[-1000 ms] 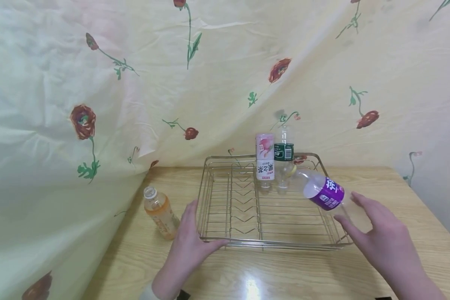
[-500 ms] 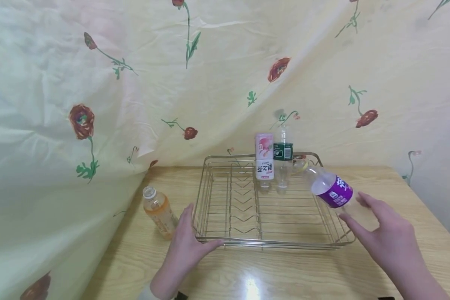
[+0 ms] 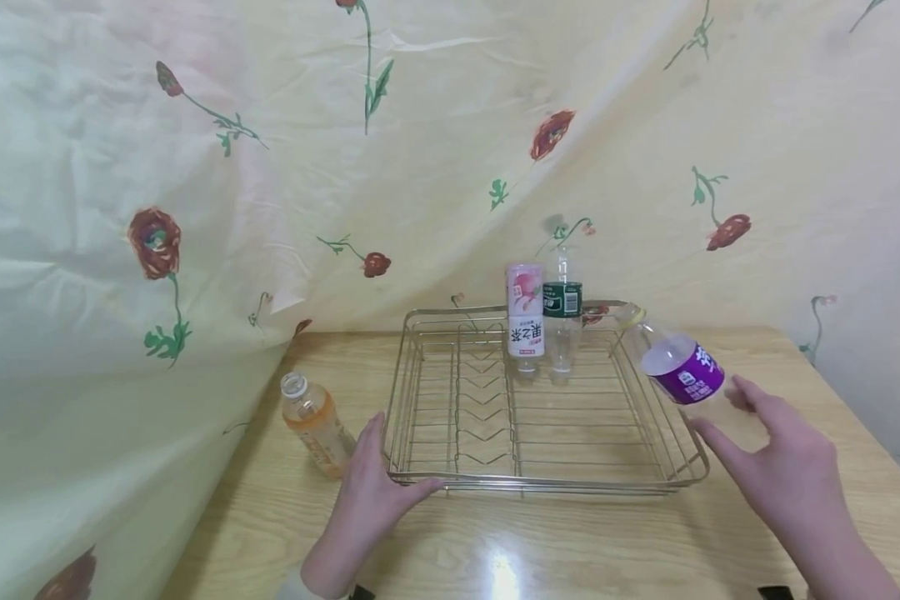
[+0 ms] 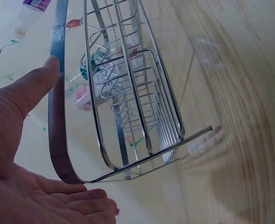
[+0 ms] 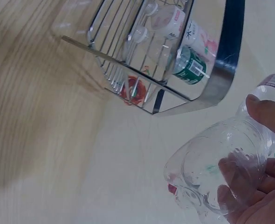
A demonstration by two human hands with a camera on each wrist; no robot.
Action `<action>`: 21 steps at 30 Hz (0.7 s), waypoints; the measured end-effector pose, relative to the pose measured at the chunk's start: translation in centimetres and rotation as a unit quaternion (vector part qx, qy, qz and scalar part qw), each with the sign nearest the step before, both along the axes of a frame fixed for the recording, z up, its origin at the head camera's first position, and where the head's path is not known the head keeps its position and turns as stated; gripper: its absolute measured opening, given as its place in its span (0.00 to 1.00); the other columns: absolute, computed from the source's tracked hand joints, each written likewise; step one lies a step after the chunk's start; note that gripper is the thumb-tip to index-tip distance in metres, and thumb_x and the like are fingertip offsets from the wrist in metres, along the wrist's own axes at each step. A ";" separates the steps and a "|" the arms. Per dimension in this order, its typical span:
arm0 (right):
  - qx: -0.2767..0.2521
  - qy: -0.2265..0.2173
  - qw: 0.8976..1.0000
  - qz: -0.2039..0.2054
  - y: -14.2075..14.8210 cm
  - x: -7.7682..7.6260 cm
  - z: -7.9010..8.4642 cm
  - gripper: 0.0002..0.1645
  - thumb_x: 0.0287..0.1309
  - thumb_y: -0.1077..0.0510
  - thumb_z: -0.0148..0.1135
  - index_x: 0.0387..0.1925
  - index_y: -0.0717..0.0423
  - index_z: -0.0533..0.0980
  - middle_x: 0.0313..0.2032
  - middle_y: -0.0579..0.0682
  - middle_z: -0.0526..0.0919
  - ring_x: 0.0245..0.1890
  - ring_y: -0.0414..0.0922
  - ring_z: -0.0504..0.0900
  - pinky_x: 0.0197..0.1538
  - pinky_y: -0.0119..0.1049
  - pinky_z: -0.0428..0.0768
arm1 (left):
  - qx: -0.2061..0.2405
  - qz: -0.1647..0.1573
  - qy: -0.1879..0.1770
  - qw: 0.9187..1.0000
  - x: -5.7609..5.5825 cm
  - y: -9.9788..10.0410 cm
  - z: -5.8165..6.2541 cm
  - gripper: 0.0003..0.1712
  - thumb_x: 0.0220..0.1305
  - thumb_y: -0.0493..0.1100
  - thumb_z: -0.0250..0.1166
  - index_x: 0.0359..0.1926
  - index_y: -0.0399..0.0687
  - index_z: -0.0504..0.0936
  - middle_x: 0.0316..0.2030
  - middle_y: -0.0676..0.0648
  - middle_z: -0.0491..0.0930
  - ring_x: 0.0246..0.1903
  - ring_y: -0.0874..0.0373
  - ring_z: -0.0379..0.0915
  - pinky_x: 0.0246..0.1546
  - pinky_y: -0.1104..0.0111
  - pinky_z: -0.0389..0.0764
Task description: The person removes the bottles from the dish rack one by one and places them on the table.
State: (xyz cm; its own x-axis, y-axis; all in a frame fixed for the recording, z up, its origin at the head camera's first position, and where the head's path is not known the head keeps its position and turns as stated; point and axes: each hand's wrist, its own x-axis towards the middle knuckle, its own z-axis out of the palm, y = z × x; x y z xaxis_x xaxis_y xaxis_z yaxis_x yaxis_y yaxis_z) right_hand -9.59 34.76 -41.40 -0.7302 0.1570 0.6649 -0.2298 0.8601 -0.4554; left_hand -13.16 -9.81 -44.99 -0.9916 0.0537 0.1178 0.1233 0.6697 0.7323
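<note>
My right hand grips a clear plastic bottle with a purple label around its base end. The bottle tilts, its neck with a yellow ring pointing up and left over the right rim of a wire dish rack. In the right wrist view, the ridged base of the purple-labelled bottle shows between thumb and fingers. At the rack's front left corner is my left hand, fingers spread. Its thumb touches the rim in the left wrist view, while the other fingers extend alongside the corner.
Inside the rack at the back, a pink-labelled bottle stands upside down beside a green-labelled bottle. An orange-labelled bottle stands uncapped left of the rack. A flowered cloth hangs behind the wooden table.
My right hand has moved slightly right with the purple-labelled bottle, whose neck has swung right and up, away from the green-labelled bottle. The left hand stays at the rack corner.
</note>
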 end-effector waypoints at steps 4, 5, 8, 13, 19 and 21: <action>-0.001 0.002 1.000 -0.008 0.4 -0.2 -0.3 0.44 0.40 0.63 0.83 0.62 0.68 0.75 0.47 0.68 0.83 0.47 0.69 0.80 0.58 0.12 0.54 | 0.005 0.003 -0.002 1.000 0.0 0.0 -0.1 0.77 0.37 0.69 0.81 0.78 0.36 0.52 0.75 0.32 0.55 0.71 0.32 0.53 0.67 0.39 0.59; -0.002 0.000 1.000 -0.010 0.5 -0.2 -0.4 0.44 0.40 0.64 0.83 0.62 0.67 0.75 0.47 0.68 0.83 0.47 0.69 0.80 0.57 0.12 0.54 | 0.007 0.004 -0.003 1.000 0.0 0.0 -0.1 0.77 0.37 0.69 0.82 0.78 0.35 0.52 0.74 0.32 0.55 0.71 0.32 0.54 0.67 0.39 0.60; -0.009 -0.006 1.000 -0.018 0.7 -0.3 -0.7 0.43 0.41 0.64 0.83 0.62 0.66 0.76 0.48 0.68 0.83 0.48 0.69 0.79 0.57 0.12 0.54 | 0.015 0.001 -0.006 1.000 0.0 0.0 -0.2 0.76 0.37 0.69 0.81 0.77 0.35 0.53 0.74 0.31 0.56 0.70 0.32 0.54 0.67 0.39 0.60; -0.019 -0.008 0.999 -0.031 1.0 -0.5 -1.2 0.40 0.42 0.64 0.82 0.61 0.65 0.77 0.48 0.67 0.83 0.48 0.67 0.79 0.57 0.13 0.55 | 0.028 -0.006 -0.003 1.000 -0.2 0.0 -0.4 0.75 0.38 0.68 0.81 0.77 0.36 0.54 0.73 0.32 0.57 0.70 0.32 0.55 0.67 0.39 0.60; -0.035 -0.024 0.998 -0.044 1.7 -0.8 -2.0 0.36 0.43 0.61 0.83 0.58 0.60 0.80 0.47 0.64 0.84 0.49 0.25 0.71 0.56 0.18 0.61 | 0.038 -0.004 0.002 0.999 -0.5 0.0 -0.8 0.72 0.40 0.63 0.83 0.77 0.36 0.55 0.73 0.32 0.59 0.70 0.34 0.56 0.68 0.41 0.61; -0.041 -0.036 0.997 -0.050 2.0 -1.0 -2.2 0.34 0.44 0.60 0.83 0.55 0.60 0.81 0.48 0.64 0.83 0.48 0.24 0.69 0.58 0.28 0.67 | 0.038 -0.003 0.000 0.999 -0.6 -0.1 -0.8 0.72 0.40 0.63 0.83 0.77 0.36 0.54 0.73 0.32 0.58 0.70 0.33 0.56 0.67 0.41 0.61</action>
State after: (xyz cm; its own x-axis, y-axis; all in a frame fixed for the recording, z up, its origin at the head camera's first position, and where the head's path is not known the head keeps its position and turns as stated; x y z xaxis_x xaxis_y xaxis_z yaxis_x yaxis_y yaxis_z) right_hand -10.54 36.71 -43.58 -0.7539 0.2827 0.5931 -0.1096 0.8359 -0.5378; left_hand -13.72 -9.87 -45.81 -0.9913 0.0496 0.1223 0.1270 0.6113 0.7812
